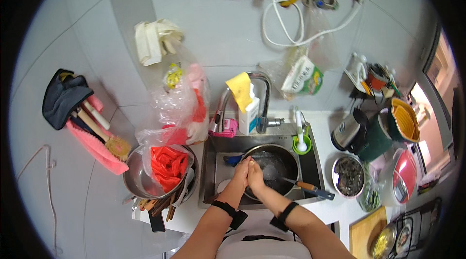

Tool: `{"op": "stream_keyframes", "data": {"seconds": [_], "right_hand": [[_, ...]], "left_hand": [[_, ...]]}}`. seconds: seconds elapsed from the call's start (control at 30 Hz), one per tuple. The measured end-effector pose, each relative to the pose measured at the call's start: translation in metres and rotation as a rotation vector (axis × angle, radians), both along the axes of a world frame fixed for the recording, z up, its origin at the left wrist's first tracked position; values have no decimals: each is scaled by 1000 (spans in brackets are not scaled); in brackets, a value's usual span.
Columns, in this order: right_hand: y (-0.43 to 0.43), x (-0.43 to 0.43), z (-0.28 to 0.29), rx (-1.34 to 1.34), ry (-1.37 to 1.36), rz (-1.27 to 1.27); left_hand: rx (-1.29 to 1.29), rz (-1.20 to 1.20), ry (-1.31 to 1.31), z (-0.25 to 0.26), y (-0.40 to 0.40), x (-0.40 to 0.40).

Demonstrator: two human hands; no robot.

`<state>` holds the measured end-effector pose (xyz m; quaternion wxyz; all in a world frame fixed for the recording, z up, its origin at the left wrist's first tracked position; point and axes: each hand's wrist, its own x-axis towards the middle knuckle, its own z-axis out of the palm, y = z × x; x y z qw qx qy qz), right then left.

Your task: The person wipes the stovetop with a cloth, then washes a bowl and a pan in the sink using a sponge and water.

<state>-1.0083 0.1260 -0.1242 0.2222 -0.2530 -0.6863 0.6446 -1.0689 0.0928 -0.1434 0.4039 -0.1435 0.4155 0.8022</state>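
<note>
My left hand (243, 170) and my right hand (255, 174) are pressed together over the left part of a dark round pan (287, 153). The pan stands in a stainless steel sink (214, 146) and holds water. Whether anything lies between my palms cannot be seen. A utensil with a wood and dark handle (307, 186) leans on the pan's right rim, its other end in the pan. Left of the pan, partly behind it, is a blue object (233, 159). Above the sink stands a chrome faucet (267, 95) with a yellow cloth (240, 89) close by.
Left of the sink sit a steel pot (136, 179), a red plastic bag (169, 168) and wooden chopsticks (162, 206). A green strainer (302, 145) hangs at the sink's right corner. Further right are a bowl of dark food (348, 177), a kettle (346, 131) and a cutting board (366, 228).
</note>
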Motion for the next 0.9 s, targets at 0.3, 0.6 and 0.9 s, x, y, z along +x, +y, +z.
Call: {"op": "stream_keyframes", "data": {"seconds": [0.3,0.6,0.9], "right_hand": [[58,2,-2,-45,-13,-70],[49,1,-10,326,-173,15],[-10,12,-11,363,-60,141]], "left_hand": [[218,-189,93,19,-3,23],[423,-150,-1,2,3,38],[82,87,-6,-16,-26,-1]]}}
